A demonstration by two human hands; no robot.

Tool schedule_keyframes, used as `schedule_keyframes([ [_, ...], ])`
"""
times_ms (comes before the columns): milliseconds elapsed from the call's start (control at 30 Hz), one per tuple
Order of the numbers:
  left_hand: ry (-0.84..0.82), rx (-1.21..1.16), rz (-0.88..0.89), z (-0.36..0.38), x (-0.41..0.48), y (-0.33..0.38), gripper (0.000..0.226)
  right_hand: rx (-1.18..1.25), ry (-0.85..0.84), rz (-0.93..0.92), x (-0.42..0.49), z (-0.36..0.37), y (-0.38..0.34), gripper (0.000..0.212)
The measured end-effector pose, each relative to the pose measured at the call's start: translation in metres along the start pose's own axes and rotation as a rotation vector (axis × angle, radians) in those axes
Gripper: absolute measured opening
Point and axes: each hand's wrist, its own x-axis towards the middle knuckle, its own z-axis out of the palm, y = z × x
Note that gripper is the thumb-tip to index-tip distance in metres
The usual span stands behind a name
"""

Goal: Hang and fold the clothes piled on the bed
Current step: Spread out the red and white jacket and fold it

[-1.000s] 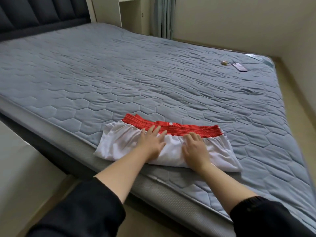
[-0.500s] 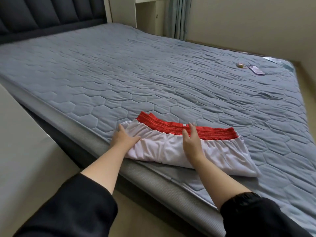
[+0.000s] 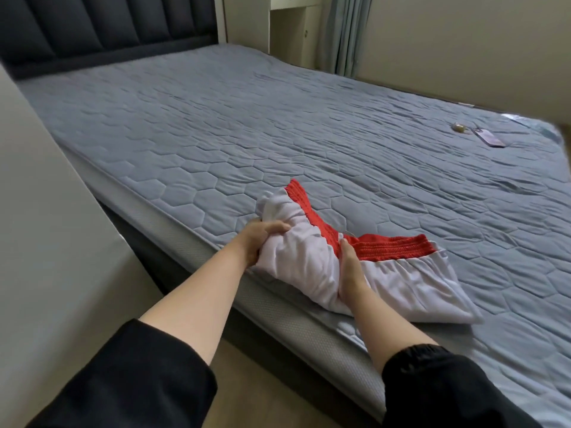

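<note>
White shorts with a red elastic waistband (image 3: 398, 273) lie near the front edge of the bed (image 3: 278, 143). My left hand (image 3: 259, 239) grips the left end of the shorts and holds it lifted off the mattress, bunched and folding toward the right. My right hand (image 3: 349, 270) presses edge-on across the middle of the shorts, fingers straight, fingertips at the waistband. The right half of the shorts lies flat on the quilted grey-blue cover.
A phone (image 3: 489, 139) and a small round object (image 3: 458, 127) lie at the bed's far right. A dark padded headboard (image 3: 92, 23) stands at the left, a pale panel (image 3: 46, 211) beside the bed, a curtain (image 3: 346, 32) and cabinet behind.
My left hand slid to the left end of the shorts, took hold and raised it. My right hand turned onto its edge along the middle. The view shifted left.
</note>
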Motion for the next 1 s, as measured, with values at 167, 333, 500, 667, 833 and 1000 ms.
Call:
schedule_keyframes([
  [167,-0.047,0.004,0.045,-0.004,-0.016,0.028,0.011,0.165,-0.119,0.127,-0.023,0.055,-0.002,0.043],
  [333,-0.023,0.177,0.11,0.056,-0.021,0.036,0.005,0.316,-0.104,0.238,-0.034,0.015,-0.031,0.054],
  [500,-0.527,0.258,0.033,0.131,-0.022,0.017,0.02,0.334,0.082,0.136,-0.044,-0.09,-0.079,0.04],
  [667,-0.153,1.309,0.516,0.122,-0.002,-0.039,0.039,0.448,0.136,0.346,-0.049,-0.156,-0.083,0.069],
  [833,-0.132,1.592,0.383,0.124,0.005,-0.077,0.057,-0.025,0.043,0.304,-0.044,-0.155,-0.095,0.037],
  [1000,-0.132,1.775,0.482,0.146,0.01,-0.091,0.071,-0.476,0.236,0.19,-0.03,-0.161,-0.078,0.011],
])
